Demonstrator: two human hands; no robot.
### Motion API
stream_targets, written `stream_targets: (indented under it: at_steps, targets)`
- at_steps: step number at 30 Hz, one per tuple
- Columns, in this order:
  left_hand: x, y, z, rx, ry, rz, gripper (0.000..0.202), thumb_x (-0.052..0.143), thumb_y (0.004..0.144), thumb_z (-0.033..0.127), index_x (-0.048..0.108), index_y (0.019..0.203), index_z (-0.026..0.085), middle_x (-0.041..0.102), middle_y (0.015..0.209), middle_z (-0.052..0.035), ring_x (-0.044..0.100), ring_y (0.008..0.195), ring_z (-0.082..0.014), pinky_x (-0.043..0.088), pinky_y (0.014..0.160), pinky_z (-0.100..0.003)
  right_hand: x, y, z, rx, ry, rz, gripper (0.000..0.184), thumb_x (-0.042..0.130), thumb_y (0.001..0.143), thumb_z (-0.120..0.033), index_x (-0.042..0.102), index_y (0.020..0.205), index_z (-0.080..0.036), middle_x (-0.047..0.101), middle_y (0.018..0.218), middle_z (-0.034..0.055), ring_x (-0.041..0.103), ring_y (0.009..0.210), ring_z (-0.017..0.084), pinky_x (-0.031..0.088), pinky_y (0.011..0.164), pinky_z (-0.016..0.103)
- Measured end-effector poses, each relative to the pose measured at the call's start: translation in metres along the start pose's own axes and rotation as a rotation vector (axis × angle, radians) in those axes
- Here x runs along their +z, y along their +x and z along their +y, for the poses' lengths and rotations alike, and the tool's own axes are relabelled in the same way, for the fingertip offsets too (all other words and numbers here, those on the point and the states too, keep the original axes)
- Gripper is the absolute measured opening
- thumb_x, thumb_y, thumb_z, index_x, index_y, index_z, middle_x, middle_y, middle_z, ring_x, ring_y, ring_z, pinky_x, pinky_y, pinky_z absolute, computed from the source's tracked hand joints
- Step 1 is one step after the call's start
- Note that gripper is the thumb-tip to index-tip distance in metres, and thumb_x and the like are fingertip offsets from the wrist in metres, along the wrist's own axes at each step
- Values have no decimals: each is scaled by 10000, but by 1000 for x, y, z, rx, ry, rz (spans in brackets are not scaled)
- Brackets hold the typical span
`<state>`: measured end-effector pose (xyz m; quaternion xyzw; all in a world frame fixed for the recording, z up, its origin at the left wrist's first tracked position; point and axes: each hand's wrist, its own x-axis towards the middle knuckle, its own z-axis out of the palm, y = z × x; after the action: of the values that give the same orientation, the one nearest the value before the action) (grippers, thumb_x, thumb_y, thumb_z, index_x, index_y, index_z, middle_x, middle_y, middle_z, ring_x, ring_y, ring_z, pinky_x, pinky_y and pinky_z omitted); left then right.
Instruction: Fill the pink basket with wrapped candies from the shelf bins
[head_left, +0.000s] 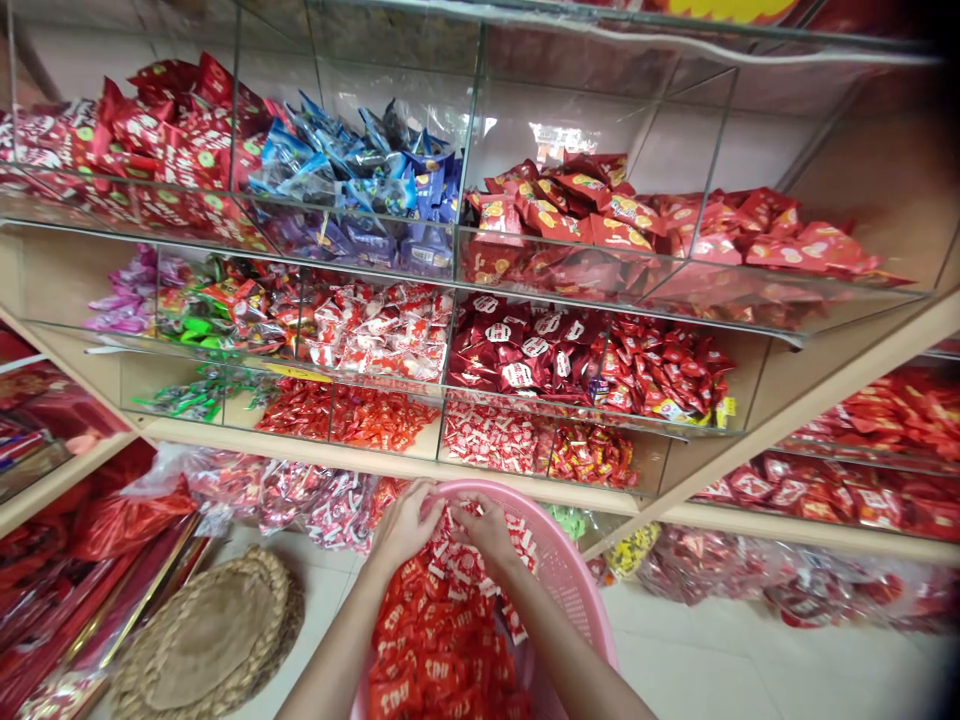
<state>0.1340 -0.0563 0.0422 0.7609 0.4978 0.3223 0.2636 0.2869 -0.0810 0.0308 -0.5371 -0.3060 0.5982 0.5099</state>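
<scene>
A pink plastic basket (581, 580) is in front of me at the bottom middle. Bright red wrapped candies (435, 645) fill its near part, and white-and-red wrapped candies (471, 568) lie at its far end. My left hand (405, 528) is closed over the basket's far left rim, thumb on the inner side; its fingertips are partly hidden. Among the white-and-red candies is my right hand (486, 532), fingers curled down onto them. How many it grips, I cannot tell.
Beyond the basket stand shelves with clear dividers (457, 250), holding several kinds of wrapped sweets. Bagged sweets (322, 500) lie under the lowest shelf. A woven straw stool (214, 630) is on the tiled floor at left, beside red packages (90, 560). More shelves (862, 490) stand at right.
</scene>
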Motion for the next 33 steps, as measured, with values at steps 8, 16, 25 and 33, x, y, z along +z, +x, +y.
stream_targets:
  at_steps: [8, 16, 25, 33]
  targets:
    - [3, 2, -4, 21, 15, -13, 209, 460, 875, 344, 612, 964, 231, 639, 1043, -42, 615, 950, -183, 474, 878, -305, -14, -16, -15, 64, 188, 61, 284, 726, 583, -313, 625, 826, -207, 653, 828, 10, 628, 887, 186, 530, 786, 307]
    - [1, 1, -2, 5, 16, -42, 201, 436, 883, 332, 595, 951, 231, 625, 1083, -37, 612, 947, -182, 472, 875, -311, -23, -46, -16, 417, 236, -142, 284, 739, 625, -357, 619, 840, -214, 674, 819, 23, 680, 747, 181, 536, 593, 264]
    - [-1, 1, 0, -8, 25, -52, 194, 435, 879, 326, 596, 937, 236, 614, 1139, -33, 612, 985, -189, 479, 857, -308, -23, -49, -10, 413, 264, -193, 190, 707, 554, -207, 548, 657, -192, 669, 757, -4, 676, 807, 163, 529, 689, 237]
    - [0, 1, -1, 6, 47, -49, 206, 428, 883, 342, 592, 946, 234, 619, 1118, -39, 612, 995, -193, 475, 883, -311, -27, -49, 5, 366, 166, -175, 485, 812, 535, -311, 502, 895, -217, 707, 806, -1, 673, 648, 152, 511, 640, 271]
